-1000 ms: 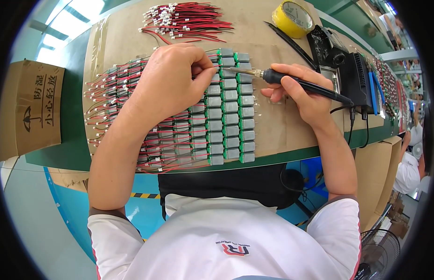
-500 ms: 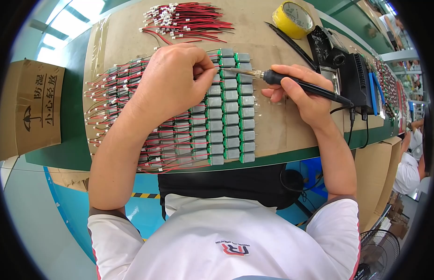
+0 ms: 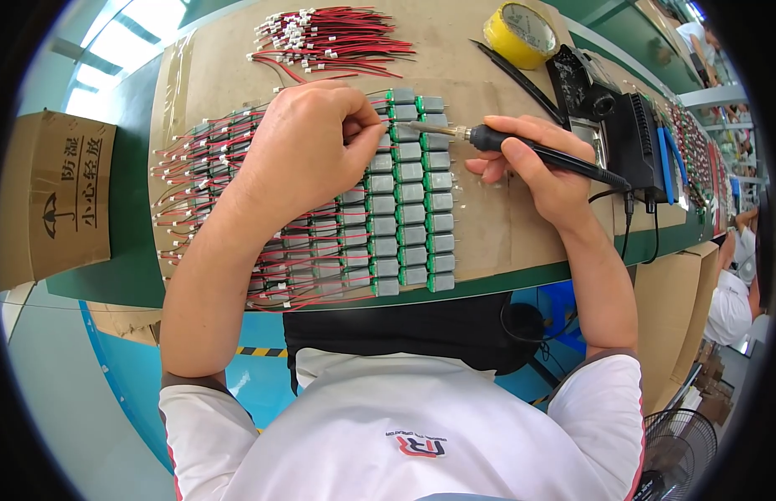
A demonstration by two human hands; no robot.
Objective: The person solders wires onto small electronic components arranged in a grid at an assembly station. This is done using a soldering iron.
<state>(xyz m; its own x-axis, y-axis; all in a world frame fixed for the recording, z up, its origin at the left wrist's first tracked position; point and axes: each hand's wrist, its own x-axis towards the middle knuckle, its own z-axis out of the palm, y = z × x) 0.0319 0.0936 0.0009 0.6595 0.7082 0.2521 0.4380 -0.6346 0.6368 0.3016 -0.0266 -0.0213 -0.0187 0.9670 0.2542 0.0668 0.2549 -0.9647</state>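
Rows of small grey motors with green boards (image 3: 411, 217) lie side by side on a cardboard sheet. Red and black wires with white connectors (image 3: 183, 179) trail left from many of them. My right hand (image 3: 542, 163) grips a soldering iron (image 3: 522, 147) by its dark handle, its tip pointing left at a motor near the far end of the rows. Close to that tip, my left hand (image 3: 317, 150) is closed in a pinch, thumb against forefinger. A thin wire seems to lie at the fingertips, mostly hidden by the fingers.
A pile of red and black wires (image 3: 329, 37) lies at the far side. Yellow tape (image 3: 522, 35) and a black soldering station (image 3: 639, 150) with its stand are at the right. A cardboard box (image 3: 58, 196) stands left. Other people (image 3: 730, 305) are at far right.
Almost nothing differs. Both hands and the iron hold nearly the same place, with only a very slight shift of the whole view.
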